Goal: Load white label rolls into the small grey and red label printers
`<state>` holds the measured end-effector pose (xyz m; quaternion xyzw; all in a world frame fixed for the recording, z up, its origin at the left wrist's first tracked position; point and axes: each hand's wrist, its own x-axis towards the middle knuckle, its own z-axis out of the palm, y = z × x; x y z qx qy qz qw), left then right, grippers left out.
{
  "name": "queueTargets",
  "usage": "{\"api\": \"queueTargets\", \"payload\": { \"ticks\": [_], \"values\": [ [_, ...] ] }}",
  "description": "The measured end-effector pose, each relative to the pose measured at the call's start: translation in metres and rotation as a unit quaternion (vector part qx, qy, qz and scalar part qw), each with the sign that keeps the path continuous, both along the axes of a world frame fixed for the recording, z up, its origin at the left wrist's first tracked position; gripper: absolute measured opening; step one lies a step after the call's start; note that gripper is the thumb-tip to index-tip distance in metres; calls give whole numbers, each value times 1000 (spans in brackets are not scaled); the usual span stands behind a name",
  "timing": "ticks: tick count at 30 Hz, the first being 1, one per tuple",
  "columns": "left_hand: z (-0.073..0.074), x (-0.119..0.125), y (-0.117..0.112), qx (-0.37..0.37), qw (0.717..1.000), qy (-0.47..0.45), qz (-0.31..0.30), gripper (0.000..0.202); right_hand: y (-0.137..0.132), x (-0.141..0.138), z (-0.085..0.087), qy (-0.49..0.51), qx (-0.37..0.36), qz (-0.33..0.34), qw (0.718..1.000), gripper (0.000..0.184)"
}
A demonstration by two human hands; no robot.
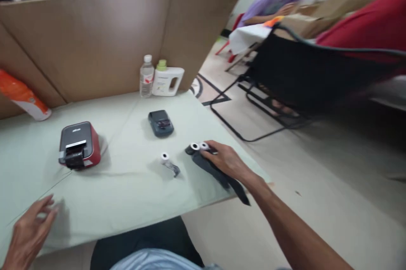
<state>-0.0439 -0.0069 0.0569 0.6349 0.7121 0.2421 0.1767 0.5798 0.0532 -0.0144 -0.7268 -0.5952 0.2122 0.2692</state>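
White-ended rolls (pixel 194 146) lie toward the right end of the pale green table (pixel 120 202) — two side by side at the right hand (pixel 229 161), one well to their left.

At the far left, an orange and white container (pixel 23 96) leans against the cardboard panel (pixel 117 37) behind the table. Nearer, the left hand (pixel 30 227) is at the front edge with its fingers loosely apart, nothing visible between them; whether it touches the cloth I cannot tell. Just beyond it stands a red and black device (pixel 93 141). Farther back, a clear bottle (pixel 146 77) with a white cap stands beside a white jug (pixel 161 82) with a green cap, and a dark handheld device (pixel 158 118) lies in front of them. Nearer still is the single roll (pixel 164 156), a crumpled dark strip (pixel 173 169) trailing from it. At the paired rolls, the right hand's thumb and forefinger touch the right one — clamped or merely resting, I cannot tell — while long black strips (pixel 211 170) run under the hand past the table edge. Beyond are a seated person in purple (pixel 263 1) and a black folding chair (pixel 285 67).
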Motion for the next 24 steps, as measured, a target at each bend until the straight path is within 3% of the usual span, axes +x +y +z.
{"api": "queueTargets", "payload": {
  "ticks": [3, 8, 11, 15, 17, 20, 22, 24],
  "values": [
    [-4, -2, 31, 10, 1000, -21, 15, 80, -1, 3, -2, 2, -6, 7, 1000, 30],
    [1, 3, 104, -40, 992, -114, -44, 126, -3, 1, -2, 5, 24, 10, 1000, 33],
    [12, 15, 130, -48, 981, -163, -90, 137, -1, 4, -10, 8, 28, 10, 1000, 36],
    [27, 35, 145, -79, 950, -245, -178, 139, -1, 8, -11, 6, -1, 15, 1000, 46],
    [30, 41, 149, -93, 931, -284, -210, 140, -5, 1, 4, -18, 24, -4, 1000, 53],
    [26, 39, 154, -93, 925, -294, -222, 141, -15, -34, 43, -35, 131, -19, 991, 55],
    [20, 36, 155, -101, 926, -296, -212, 140, -18, -76, 69, 19, 172, 29, 985, 47],
    [13, 35, 154, -102, 931, -296, -188, 139, -11, -128, 82, 89, 160, 114, 976, 46]
  ]
}}
